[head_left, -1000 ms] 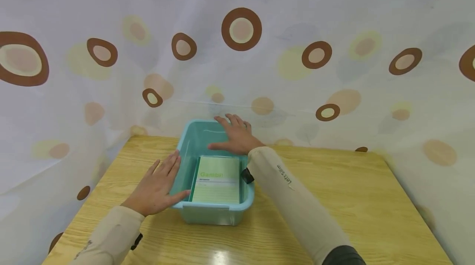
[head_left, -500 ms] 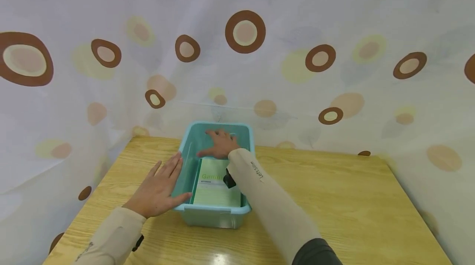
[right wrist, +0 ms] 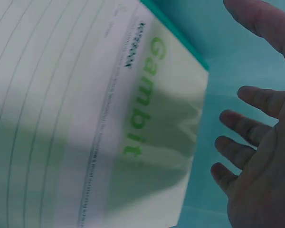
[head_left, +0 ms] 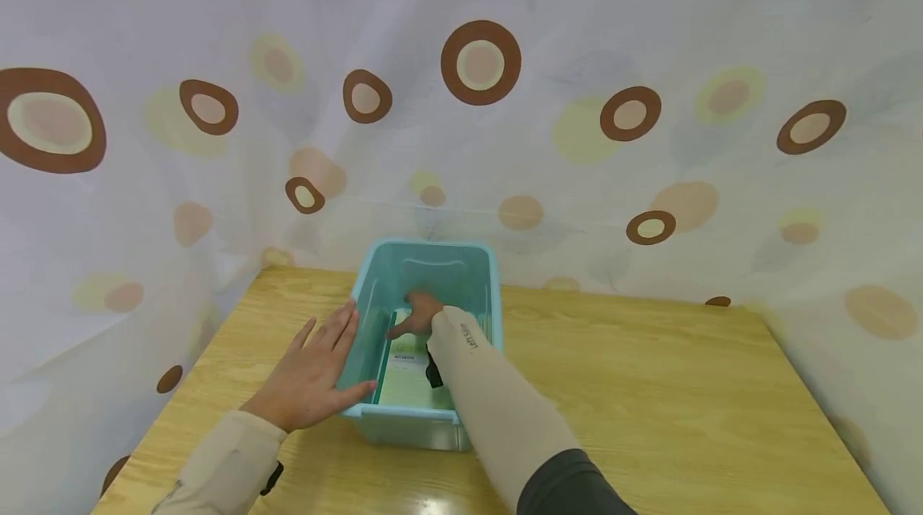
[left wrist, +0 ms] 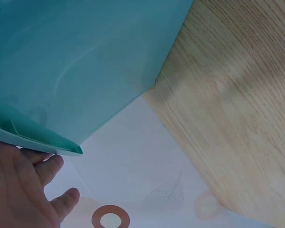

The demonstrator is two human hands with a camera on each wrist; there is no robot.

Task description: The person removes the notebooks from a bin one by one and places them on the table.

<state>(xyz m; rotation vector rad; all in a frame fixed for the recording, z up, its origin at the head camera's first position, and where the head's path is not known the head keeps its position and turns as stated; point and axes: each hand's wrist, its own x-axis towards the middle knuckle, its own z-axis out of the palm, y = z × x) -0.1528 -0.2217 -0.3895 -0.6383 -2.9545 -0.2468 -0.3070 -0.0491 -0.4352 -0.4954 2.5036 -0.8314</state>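
Observation:
A light-blue plastic bin [head_left: 441,257] stands on the wooden table, with a pale green notebook [head_left: 402,381] lying inside it. In the right wrist view the notebook's lined cover [right wrist: 85,123] reads "Gambit", and its spine is darker green. My right hand [head_left: 421,315] reaches down into the bin at the notebook's far edge. There the right wrist view shows its fingers [right wrist: 247,128] spread beside that edge, apart from it, holding nothing. On the bin's left rim rests my left hand [head_left: 310,379], fingers extended along it and thumb toward the near corner.
The wooden table [head_left: 649,387] extends to both sides of the bin. Behind it and at the sides hangs a white sheet [head_left: 433,154] printed with brown and beige spots. The bin's far end sits close to the back sheet.
My right hand has moved from above the bin's far right rim down into the bin, to the notebook's far edge. The left hand has stayed at the left rim.

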